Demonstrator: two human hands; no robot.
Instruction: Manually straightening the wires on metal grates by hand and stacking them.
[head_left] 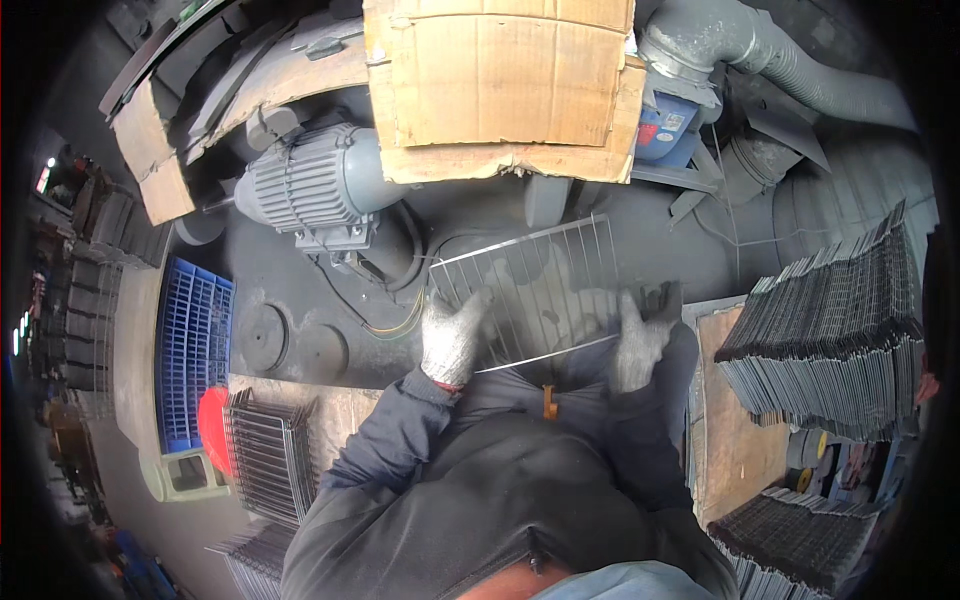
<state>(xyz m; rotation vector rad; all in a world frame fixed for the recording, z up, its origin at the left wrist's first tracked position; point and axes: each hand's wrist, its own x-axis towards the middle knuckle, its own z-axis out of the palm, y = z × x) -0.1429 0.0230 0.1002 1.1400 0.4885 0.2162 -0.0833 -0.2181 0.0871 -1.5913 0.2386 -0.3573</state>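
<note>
At far left, a blue plastic crate (195, 355) with a grid of slots stands at a slant. Next to it are a rounded red object (214, 430) and, nearer the person, a stack of dark wire racks (272, 455). Further right and beyond the hands sits a grey ribbed motor (310, 185).

Left of centre is the person's left hand (455, 335), in a pale, silvery work glove. It is closed around the left end of a wire rack (535, 295), thumb lying inward over the bars.

The rack is in the middle, in front of the person's lap and between the two hands. It is a flat, see-through rectangle of thin parallel bars in a metal frame. Its long axis runs left to right, askew: the right end reaches farther from the body than the left. From the left hand, the rack extends rightward and away; from the right hand, it lies to the left.

The gloved right hand (640, 340) is at the rack's near right corner, with darkened fingers pointing away from the body. Whether it grips the frame or only rests against it, I cannot tell. The left hand overlaps the rack more.

At far right rises a tall, tightly packed pile of similar racks (820, 330), nearer the right hand than the left.
</note>
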